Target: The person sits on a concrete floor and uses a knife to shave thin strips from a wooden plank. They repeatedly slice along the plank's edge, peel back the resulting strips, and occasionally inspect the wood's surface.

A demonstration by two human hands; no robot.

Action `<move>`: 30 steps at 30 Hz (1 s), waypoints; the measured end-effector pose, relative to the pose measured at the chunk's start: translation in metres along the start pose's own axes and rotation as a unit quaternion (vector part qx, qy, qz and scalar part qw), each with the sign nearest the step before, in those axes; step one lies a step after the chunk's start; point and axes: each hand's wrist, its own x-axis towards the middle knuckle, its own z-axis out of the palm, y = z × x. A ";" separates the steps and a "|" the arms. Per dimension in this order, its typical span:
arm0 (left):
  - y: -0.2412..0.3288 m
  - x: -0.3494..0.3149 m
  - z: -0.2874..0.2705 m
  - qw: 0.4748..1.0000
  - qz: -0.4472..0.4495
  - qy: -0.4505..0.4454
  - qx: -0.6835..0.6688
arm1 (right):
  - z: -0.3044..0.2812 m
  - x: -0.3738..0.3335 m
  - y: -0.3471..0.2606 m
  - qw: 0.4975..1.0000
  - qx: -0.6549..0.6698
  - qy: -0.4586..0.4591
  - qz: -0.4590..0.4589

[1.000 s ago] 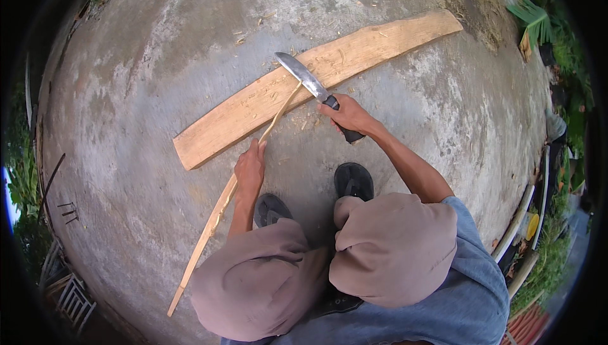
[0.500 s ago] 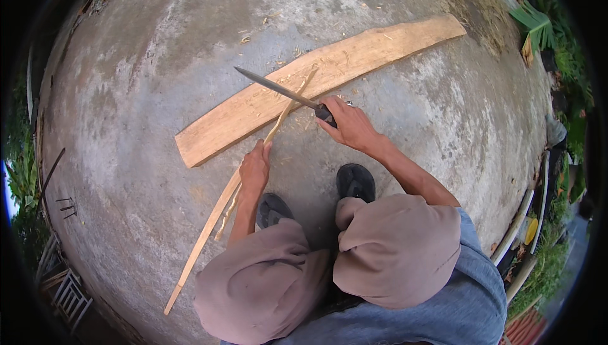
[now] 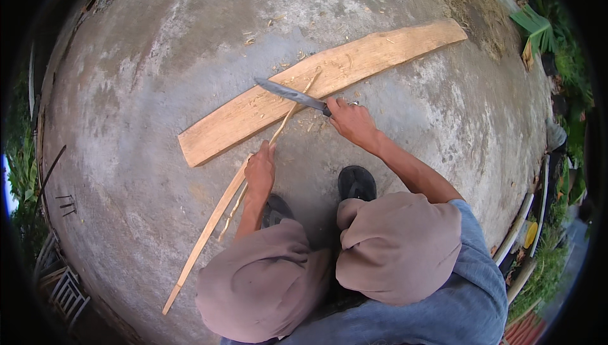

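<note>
My left hand (image 3: 259,167) is closed around a thin, crooked wooden stick (image 3: 284,122). The stick's upper end rests over a broad wooden plank (image 3: 215,131), and its lower end sticks out below my wrist. A long knife with a dark handle is in my right hand (image 3: 353,123). Its grey blade (image 3: 285,93) points left and crosses over the stick near the upper end, above the plank. Beside my left hand a flat wooden strip (image 3: 206,236) runs down to the lower left; whether my fingers touch it is hidden.
Small wood shavings (image 3: 273,66) are scattered on the plank and the concrete floor (image 3: 126,123). My sandalled feet (image 3: 356,182) are just below the plank, between my bent knees. Pale poles (image 3: 514,228) and plants line the right edge. A slatted frame (image 3: 68,295) stands at lower left.
The knife has come down and right along the stick, its blade now showing more of its flat side. My left hand has shifted slightly up and right with the stick.
</note>
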 end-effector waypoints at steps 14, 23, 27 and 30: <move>0.005 0.005 0.012 1.000 0.013 -0.011 -0.010 | 0.010 0.004 0.017 0.998 0.045 0.046 0.025; 0.006 0.006 0.008 1.000 0.012 0.000 -0.016 | 0.006 -0.003 0.019 0.999 0.008 0.047 0.017; -0.003 0.002 0.006 1.000 -0.012 -0.008 -0.016 | 0.011 -0.006 0.001 0.996 0.054 0.070 -0.030; -0.006 0.005 0.009 1.000 0.005 0.007 -0.014 | -0.004 -0.014 -0.007 0.993 0.023 0.079 -0.081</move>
